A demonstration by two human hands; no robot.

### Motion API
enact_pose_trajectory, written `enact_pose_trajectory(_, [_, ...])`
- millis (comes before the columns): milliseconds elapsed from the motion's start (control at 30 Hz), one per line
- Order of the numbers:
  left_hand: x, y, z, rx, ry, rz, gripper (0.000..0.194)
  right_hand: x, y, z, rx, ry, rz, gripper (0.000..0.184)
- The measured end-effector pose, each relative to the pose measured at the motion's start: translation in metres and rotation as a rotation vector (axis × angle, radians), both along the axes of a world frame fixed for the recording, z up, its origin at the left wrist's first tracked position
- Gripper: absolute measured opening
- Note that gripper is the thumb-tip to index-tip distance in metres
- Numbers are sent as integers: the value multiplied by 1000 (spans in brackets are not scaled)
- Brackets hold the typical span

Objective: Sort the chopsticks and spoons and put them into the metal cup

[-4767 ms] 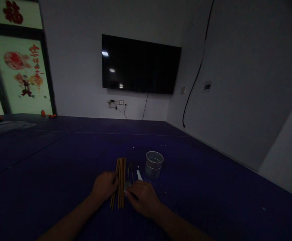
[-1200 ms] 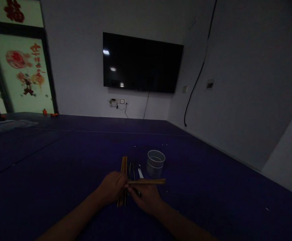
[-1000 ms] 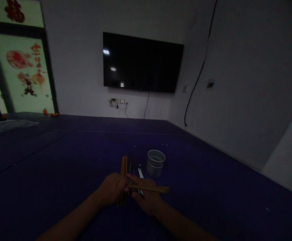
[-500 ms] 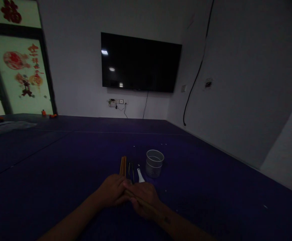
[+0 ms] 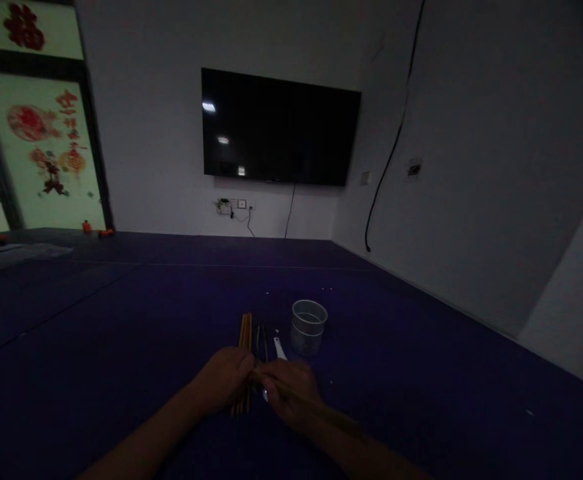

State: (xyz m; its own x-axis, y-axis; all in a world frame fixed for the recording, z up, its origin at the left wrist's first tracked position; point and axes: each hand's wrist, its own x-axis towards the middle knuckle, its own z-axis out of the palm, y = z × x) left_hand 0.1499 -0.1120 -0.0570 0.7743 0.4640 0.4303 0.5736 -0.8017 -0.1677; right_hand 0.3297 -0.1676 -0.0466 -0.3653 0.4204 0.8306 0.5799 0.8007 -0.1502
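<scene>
My right hand is closed around wooden chopsticks, which slant down along my right forearm; how many it holds I cannot tell. My left hand meets it at their upper end, fingers closed there and partly hidden. Beneath both hands, more wooden chopsticks lie side by side on the purple floor. To their right are slim dark utensils, whose lower ends are mostly covered by my hands. A white spoon lies beside them, partly hidden. Just beyond my right hand a grey metal cup stands upright.
Purple flooring stretches to the walls, with small white scraps around the cup. A black television hangs on the far wall above sockets. Clear plastic sheeting and orange objects lie at the left near a glass door.
The held chopsticks now reach farther toward the lower right, along my forearm. My hands have shifted slightly, and the lower ends of the lying chopsticks now show beneath them.
</scene>
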Motion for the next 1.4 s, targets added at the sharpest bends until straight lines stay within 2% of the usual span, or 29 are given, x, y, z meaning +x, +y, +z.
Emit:
enact_pose_trajectory(200, [4, -8, 5, 30, -49, -114, 20, -3, 1, 0, 88, -56, 13, 25])
enact_pose_trajectory(600, [-6, 6, 4, -66, -186, 12, 20, 2, 5, 2, 289, -18, 14, 19])
enact_pose_trajectory(767, [-9, 12, 1, -86, -170, 40, 26, 5, 10, -1, 270, -58, -86, 25])
enact_pose_trajectory(967, [-10, 15, -2, -120, -108, 82, 33, 1, 18, -9, 161, -126, -194, 37])
enact_pose_trajectory(1233, [-9, 10, 4, -165, -116, 100, 36, -2, 26, -29, 71, -113, -189, 38])
enact_pose_trajectory(1400, [-9, 10, 3, -169, -131, 99, 38, -2, 23, -22, 90, -106, -197, 41])
